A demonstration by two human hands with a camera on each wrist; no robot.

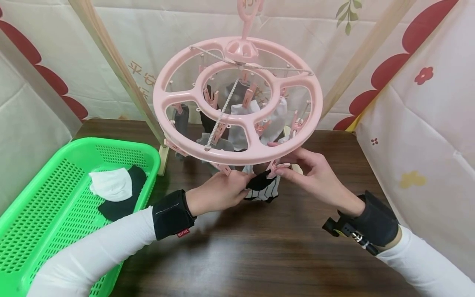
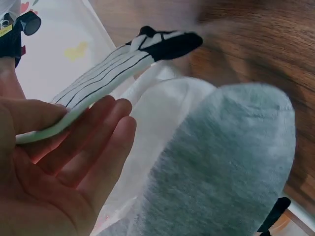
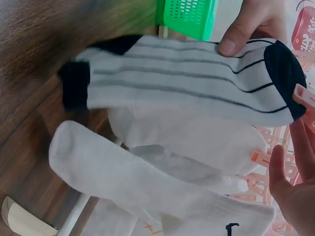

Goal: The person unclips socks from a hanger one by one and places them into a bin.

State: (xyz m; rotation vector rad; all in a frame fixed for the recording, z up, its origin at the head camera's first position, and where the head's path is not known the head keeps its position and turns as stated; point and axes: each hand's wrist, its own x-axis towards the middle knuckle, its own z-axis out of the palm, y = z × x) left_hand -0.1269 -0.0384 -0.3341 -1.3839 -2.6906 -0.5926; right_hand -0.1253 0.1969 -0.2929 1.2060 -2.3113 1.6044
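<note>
A white sock with dark stripes and black ends [image 3: 182,78] hangs below the front rim of a round pink drying rack [image 1: 237,156]. My left hand [image 1: 220,192] pinches it near its upper black end, thumb on one face and fingers behind. At the rim my right hand [image 1: 313,173] pinches a pink clothespin [image 1: 275,167], which meets the sock's black upper end. Whether its jaws have closed on the cloth cannot be told. A grey sock [image 2: 221,162] hangs close to my left hand, and a white sock [image 3: 147,172] hangs below the striped one in the right wrist view.
To the left a green basket [image 1: 148,152] holds a white sock [image 1: 111,184] and a black sock [image 1: 124,206]. Several socks hang from the rack's other clothespins. Wooden poles [image 1: 118,66] flank the rack above the brown table [image 1: 237,255]; printed cloth [image 1: 426,136] surrounds it.
</note>
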